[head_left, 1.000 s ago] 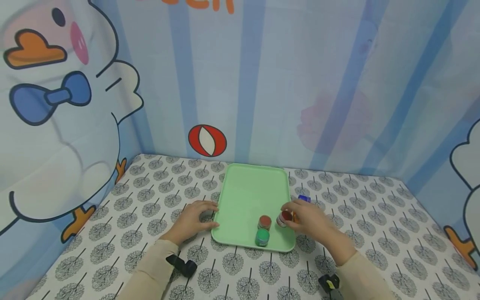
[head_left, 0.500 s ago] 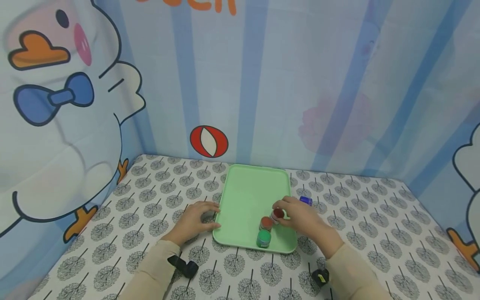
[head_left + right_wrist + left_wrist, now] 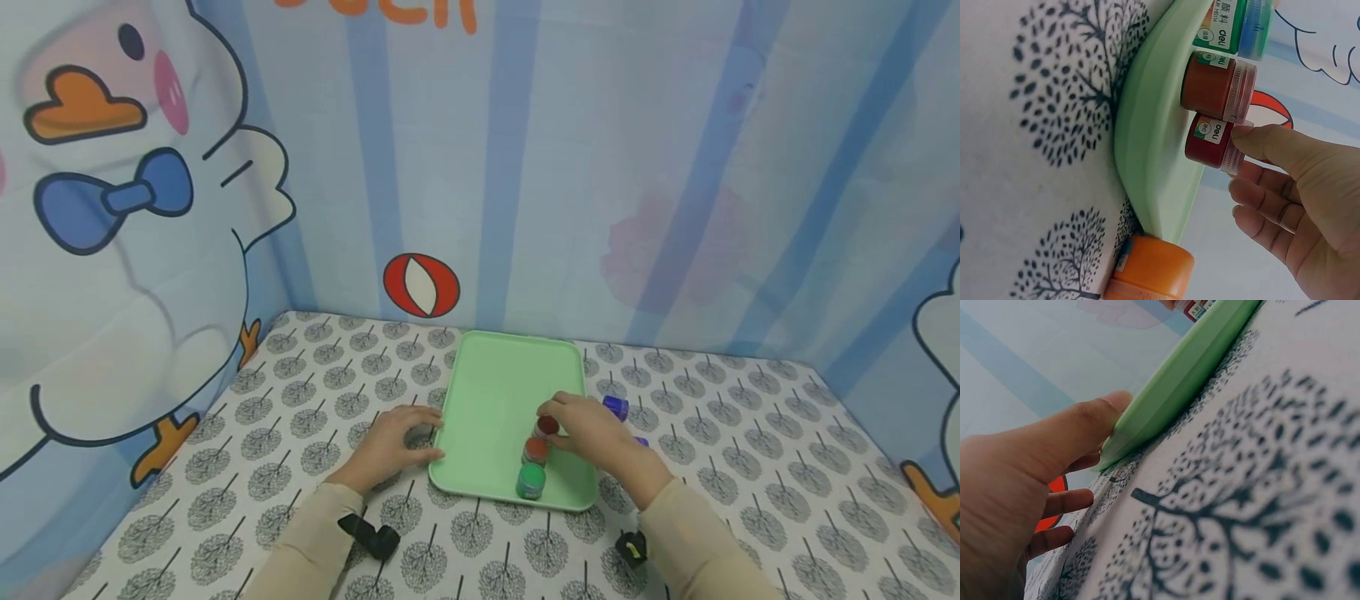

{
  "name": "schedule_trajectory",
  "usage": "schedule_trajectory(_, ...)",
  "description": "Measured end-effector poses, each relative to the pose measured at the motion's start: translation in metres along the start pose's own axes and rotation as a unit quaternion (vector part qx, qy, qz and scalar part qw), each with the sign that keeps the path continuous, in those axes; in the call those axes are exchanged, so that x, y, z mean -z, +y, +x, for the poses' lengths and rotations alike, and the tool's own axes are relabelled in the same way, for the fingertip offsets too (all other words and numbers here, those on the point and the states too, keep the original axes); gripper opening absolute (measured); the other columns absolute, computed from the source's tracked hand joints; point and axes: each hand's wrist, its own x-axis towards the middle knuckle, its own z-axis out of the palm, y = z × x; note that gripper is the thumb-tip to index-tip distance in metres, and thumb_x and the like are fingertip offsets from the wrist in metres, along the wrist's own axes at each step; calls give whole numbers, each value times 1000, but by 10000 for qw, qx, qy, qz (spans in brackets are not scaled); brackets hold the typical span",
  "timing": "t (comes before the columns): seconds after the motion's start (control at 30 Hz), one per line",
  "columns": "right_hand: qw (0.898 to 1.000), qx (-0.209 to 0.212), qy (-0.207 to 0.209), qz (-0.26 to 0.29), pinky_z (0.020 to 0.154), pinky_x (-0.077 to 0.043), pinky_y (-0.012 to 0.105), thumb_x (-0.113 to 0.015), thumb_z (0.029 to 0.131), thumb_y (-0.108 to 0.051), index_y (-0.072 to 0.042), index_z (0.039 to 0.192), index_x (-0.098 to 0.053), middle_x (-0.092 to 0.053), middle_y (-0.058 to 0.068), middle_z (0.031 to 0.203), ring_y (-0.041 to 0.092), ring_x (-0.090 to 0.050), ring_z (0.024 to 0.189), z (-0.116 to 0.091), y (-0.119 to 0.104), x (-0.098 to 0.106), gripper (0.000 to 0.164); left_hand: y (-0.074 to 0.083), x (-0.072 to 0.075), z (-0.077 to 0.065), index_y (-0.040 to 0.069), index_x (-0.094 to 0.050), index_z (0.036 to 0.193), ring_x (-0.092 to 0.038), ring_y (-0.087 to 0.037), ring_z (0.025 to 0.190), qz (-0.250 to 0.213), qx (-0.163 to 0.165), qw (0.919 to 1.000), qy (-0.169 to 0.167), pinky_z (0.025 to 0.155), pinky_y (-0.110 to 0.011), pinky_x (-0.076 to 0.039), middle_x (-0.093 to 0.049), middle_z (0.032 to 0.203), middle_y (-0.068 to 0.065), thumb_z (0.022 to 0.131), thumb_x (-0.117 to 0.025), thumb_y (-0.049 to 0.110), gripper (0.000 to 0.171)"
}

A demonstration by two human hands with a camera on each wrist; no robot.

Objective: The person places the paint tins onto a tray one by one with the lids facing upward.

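My right hand point(image 3: 588, 429) pinches the lid of a dark red paint jar point(image 3: 1209, 139) between thumb and fingers, over the green tray point(image 3: 498, 387). That jar stands upright beside an orange-red paint jar point(image 3: 536, 451), their sides close together in the right wrist view. Nearest the tray's front edge is a green-lidded paint jar point(image 3: 531, 482), so the three form a row. My left hand point(image 3: 390, 446) rests at the tray's left edge, thumb and fingers spread apart, the thumb touching the rim in the left wrist view.
Right of the tray, a blue jar point(image 3: 616, 407) lies on the tree-patterned cloth point(image 3: 720, 467). Another bit of blue point(image 3: 641, 441) shows behind my right wrist. An orange paint jar point(image 3: 1154, 265) lies beside the tray's edge. A cartoon-printed curtain point(image 3: 555, 167) hangs behind the table.
My right hand has moved left with the dark red jar, from the tray's right side to beside the orange-red jar. My left hand has stayed at the tray's edge.
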Motion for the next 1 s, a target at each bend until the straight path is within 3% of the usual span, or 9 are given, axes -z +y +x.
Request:
schedule_trajectory(0.3,9997,-52,-162,150,82,-57,34,-74,83,-16,-10,113,-68,-67,3,105,18,-65,95,5,1,-2,32,2,0,0,18,-68,116,-54,-27,126,48,68,10000,-19,111,-54,-38,-62,132,0,78,-78,35,43)
schedule_trajectory(0.73,9995,-130,-172,244,85,-58,36,-75,83,-19,-12,112,-68,-68,2,108,18,-65,99,7,1,-6,31,-1,-1,1,18,-69,114,-55,-28,123,69,-96,9999,88,108,-54,-40,-63,129,-1,77,-79,35,42)
schedule_trajectory(0.9,9992,-193,-152,327,87,-57,44,-75,82,-19,-12,113,-68,-68,2,110,20,-66,100,6,0,-7,32,0,0,0,18,-69,114,-55,-27,125,-2,15,10000,24,110,-52,-40,-63,130,-1,77,-79,33,41)
schedule_trajectory(1.0,9992,-174,-131,334,87,-57,43,-75,82,-19,-12,113,-67,-68,2,110,20,-66,100,6,1,-8,33,1,1,1,18,-68,114,-54,-27,126,-67,81,9999,-35,111,-51,-40,-62,132,-1,77,-79,33,41)
